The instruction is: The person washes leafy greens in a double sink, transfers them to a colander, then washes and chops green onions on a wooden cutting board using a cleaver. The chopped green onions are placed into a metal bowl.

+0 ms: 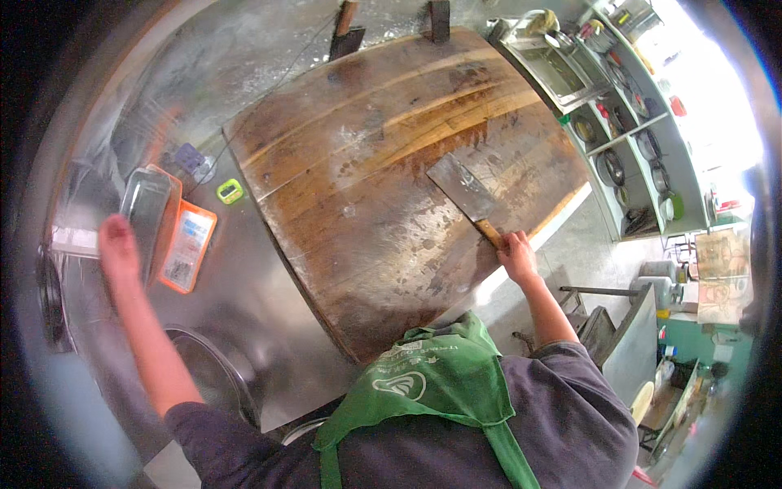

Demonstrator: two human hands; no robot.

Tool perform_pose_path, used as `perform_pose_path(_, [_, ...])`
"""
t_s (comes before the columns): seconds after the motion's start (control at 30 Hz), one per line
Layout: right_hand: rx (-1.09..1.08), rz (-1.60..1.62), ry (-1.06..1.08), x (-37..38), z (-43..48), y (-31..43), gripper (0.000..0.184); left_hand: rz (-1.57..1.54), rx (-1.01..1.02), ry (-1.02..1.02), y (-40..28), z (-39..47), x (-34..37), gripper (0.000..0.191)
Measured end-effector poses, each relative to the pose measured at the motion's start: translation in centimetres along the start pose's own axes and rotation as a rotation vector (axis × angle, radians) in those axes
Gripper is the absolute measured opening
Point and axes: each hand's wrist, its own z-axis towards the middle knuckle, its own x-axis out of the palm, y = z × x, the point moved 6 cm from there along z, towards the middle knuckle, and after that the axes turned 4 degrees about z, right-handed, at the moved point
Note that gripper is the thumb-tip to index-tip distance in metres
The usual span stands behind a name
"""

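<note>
A large wooden board with damp patches and whitish smears lies on the metal worktop before me. Near its right edge my right hand grips the wooden handle of a cleaver, whose broad blade rests flat on the board or just over it. My left hand is raised at the far left, blurred, near a clear lidded container; whether it touches or holds anything, I cannot tell. Beside that container lies an orange-rimmed lid or shallow tray, with a green digital timer a little farther off.
A purple item lies by the wall. A round metal pan or bowl stands below my left forearm. At the upper right are a metal sink and shelves holding pans and dishes. Dark supports stand at the board's far edge.
</note>
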Motion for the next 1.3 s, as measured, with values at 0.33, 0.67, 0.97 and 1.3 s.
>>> perform_pose_path(0.33, [-0.29, 0.229, 0.345, 6.3, -4.9, 12.4, 0.035, 1.09, -0.485, 0.982, 34.3, -34.5, 33.5, 0.049])
perform_pose_path(0.67, [-0.291, 0.462, 0.251, 2.5, -6.8, 6.6, 0.021, 1.67, 0.036, 0.875, 36.8, -42.7, 38.3, 0.057])
perform_pose_path(0.97, [-0.086, 0.459, 0.154, -1.3, -5.6, -9.6, 0.021, 1.194, -0.281, 0.173, 30.8, -40.5, 25.6, 0.019])
perform_pose_path(1.3, [0.107, 0.443, 0.084, -2.3, -6.2, -21.0, 0.023, 1.645, -0.219, -0.33, 22.4, -38.5, 1.9, 0.04])
